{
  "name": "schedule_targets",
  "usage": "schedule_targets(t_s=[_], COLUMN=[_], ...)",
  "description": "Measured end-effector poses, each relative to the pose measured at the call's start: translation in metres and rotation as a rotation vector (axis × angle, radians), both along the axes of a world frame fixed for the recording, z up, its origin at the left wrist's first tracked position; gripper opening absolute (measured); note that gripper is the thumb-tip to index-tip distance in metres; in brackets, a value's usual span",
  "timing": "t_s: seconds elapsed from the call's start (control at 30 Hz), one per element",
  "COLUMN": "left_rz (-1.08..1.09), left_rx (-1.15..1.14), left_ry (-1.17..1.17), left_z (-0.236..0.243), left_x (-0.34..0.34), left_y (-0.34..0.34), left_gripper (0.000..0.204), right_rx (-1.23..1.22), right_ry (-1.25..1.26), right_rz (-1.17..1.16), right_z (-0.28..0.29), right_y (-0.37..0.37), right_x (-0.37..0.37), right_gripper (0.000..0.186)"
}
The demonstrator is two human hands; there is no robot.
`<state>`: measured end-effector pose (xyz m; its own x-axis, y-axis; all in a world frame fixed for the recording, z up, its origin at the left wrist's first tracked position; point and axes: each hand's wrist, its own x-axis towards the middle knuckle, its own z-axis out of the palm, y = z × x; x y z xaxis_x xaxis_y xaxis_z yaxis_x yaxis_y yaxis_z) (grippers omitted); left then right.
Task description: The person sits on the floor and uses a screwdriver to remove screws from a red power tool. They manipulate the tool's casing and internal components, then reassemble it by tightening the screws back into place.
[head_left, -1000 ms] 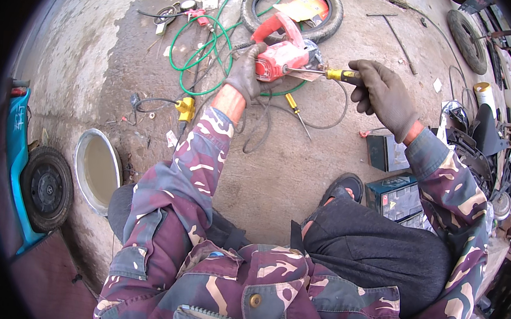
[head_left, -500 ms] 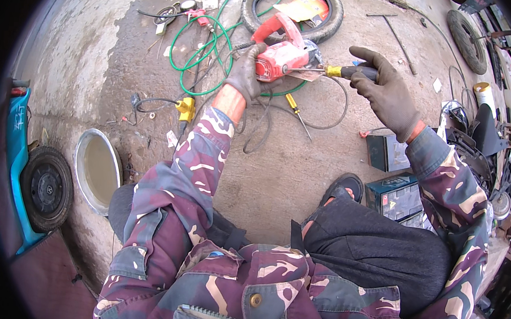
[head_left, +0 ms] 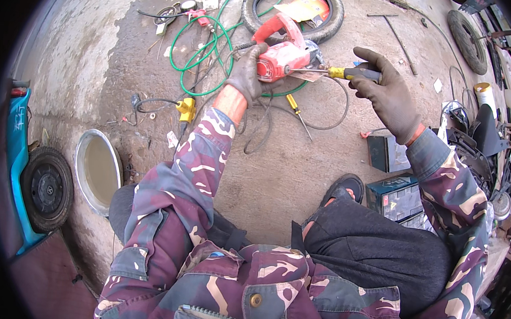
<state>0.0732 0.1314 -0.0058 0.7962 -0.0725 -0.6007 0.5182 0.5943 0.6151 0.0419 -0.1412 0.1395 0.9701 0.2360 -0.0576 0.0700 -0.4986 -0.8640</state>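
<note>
A red power tool with a loop handle is held above the ground by my gloved left hand, whose fingers wrap its left end. My gloved right hand has the yellow-and-black handle of a screwdriver between thumb and fingers. The shaft points left, and its tip meets the tool's housing near the lower right side; whether it sits in a screw is too small to tell. Below, a second screwdriver with a yellow handle lies on the concrete.
Behind the tool lies a tyre with an orange-yellow packet inside. A green hose and dark cables coil at left, near a yellow connector. A basin of murky water stands left; boxy batteries stand right. A T-shaped bar lies far right.
My right hand and the screwdriver have shifted very slightly, with the handle turned a little. The red power tool has moved a touch to the right; my left hand keeps its grip.
</note>
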Motion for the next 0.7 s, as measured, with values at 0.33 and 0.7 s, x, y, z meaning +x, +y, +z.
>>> schedule_targets(t_s=[0.33, 0.7], left_rz=[0.018, 0.010], left_rx=[-0.033, 0.010], left_ry=[-0.048, -0.002], left_z=[0.000, 0.001], left_x=[-0.001, 0.000], left_y=[0.000, -0.001], left_gripper=[0.050, 0.046], right_rx=[-0.132, -0.021], right_ry=[0.044, 0.444], right_rz=[0.048, -0.073], right_z=[0.006, 0.018], right_y=[-0.009, -0.009], right_x=[0.002, 0.004], right_gripper=[0.054, 0.046])
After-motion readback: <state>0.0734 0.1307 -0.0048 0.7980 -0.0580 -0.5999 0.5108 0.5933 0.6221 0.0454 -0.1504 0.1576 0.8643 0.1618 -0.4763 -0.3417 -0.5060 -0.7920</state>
